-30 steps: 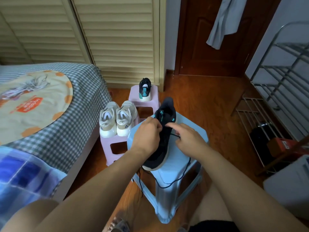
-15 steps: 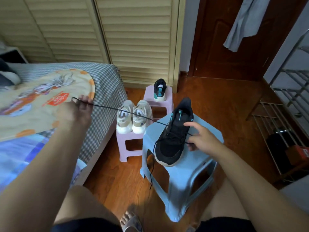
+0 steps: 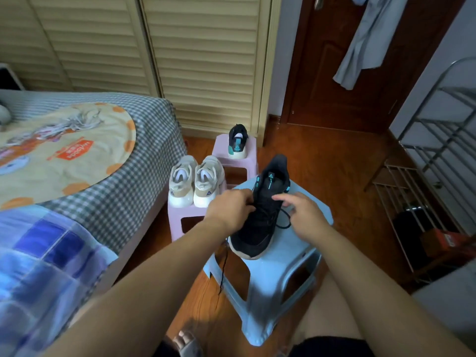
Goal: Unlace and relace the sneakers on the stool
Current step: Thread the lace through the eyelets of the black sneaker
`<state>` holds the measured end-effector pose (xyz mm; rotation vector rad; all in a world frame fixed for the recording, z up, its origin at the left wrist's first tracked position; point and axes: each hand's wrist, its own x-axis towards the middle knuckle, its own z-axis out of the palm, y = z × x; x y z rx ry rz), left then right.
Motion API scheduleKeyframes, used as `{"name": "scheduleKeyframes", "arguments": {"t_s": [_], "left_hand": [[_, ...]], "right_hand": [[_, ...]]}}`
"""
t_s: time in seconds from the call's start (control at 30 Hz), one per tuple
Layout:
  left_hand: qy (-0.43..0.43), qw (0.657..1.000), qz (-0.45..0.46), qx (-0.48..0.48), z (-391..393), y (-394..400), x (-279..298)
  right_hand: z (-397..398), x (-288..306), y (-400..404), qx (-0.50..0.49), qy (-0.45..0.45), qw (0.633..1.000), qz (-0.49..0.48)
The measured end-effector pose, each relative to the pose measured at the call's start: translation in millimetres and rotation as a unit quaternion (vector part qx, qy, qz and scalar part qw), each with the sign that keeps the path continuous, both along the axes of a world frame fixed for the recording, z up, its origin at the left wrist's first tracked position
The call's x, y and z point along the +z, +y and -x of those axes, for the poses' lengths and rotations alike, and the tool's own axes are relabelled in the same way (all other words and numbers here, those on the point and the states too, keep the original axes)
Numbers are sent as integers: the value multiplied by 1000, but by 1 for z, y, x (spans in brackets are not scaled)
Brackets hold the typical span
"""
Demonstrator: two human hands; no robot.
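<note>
Bedroom with reddish wooden floor (image 3: 322,161), louvred cream wardrobe doors (image 3: 206,60), checked bed (image 3: 144,161), black mesh sneaker (image 3: 260,215) on pale blue plastic stool (image 3: 304,256), left hand (image 3: 229,210) pinching its black lace (image 3: 283,220), right hand (image 3: 304,215) fingers loose beside it.

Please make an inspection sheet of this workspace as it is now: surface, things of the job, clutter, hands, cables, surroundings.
Surface: blue stool, with a pink stool beside it and a second pink stool behind.
Job's things: black sneaker lies on the blue stool; its black lace loops at the right side and one end hangs off the stool's front. A beige pair stands on the near pink stool, another black sneaker on the far one.
Clutter: nothing seen on the stools.
Hands: left hand pinches at the eyelets; right hand hovers over the lace, fingers relaxed.
Cables: nothing seen.
Surroundings: bed left, metal rack right, wooden door behind.
</note>
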<state>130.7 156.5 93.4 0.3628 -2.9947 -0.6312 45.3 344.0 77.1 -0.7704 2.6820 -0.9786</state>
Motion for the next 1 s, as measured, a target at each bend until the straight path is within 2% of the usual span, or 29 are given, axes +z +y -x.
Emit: {"name": "scheduleKeyframes", "arguments": {"t_s": [0.1, 0.23, 0.27, 0.3, 0.37, 0.43, 0.53, 0.57, 0.6, 0.63, 0.67, 0.7, 0.77, 0.83, 0.9, 1.0], "left_hand": [[25, 999, -20, 11, 4, -11, 9], [151, 973, -13, 176, -7, -65, 34], [137, 971, 2, 199, -12, -80, 35], [86, 976, 10, 200, -17, -91, 34], [-57, 985, 14, 162, -29, -102, 25], [-129, 984, 22, 125, -41, -107, 12], [-143, 983, 6, 119, -60, -109, 8], [-122, 981, -35, 143, -66, -104, 9], [-84, 973, -122, 177, -70, -95, 12], [-37, 942, -258, 211, -74, -81, 18], [4, 880, -417, 228, -78, -62, 26], [30, 799, -558, 222, -82, -43, 35], [45, 638, -751, 163, -88, -12, 49], [55, 518, -851, 69, -93, 3, 55], [72, 416, -906, -14, -97, 0, 53], [131, 271, -953, -35, -103, -20, 51]], "right_hand": [[1, -1, 4, 13, 48, 998, -33], [5, -3, 6, 11, 65, 996, -56], [5, -4, 6, 12, 66, 996, -53], [5, -4, 6, 14, 66, 996, -51], [6, -4, 4, 10, 68, 997, -43], [8, -6, 3, 4, 71, 997, -30], [10, -10, 1, -4, 55, 998, 11], [8, -8, -1, -10, 53, 998, 40], [4, -4, -4, -9, 61, 995, 82], [-2, 2, -7, 6, 71, 988, 135], [-11, 9, -10, 34, 68, 981, 181], [-22, 15, -14, 73, 53, 975, 202], [-43, 18, -19, 170, 49, 973, 147], [-57, 13, -25, 262, 107, 959, 27], [-66, 6, -33, 314, 162, 934, -45], [-81, 4, -39, 342, 94, 935, 1]]}}
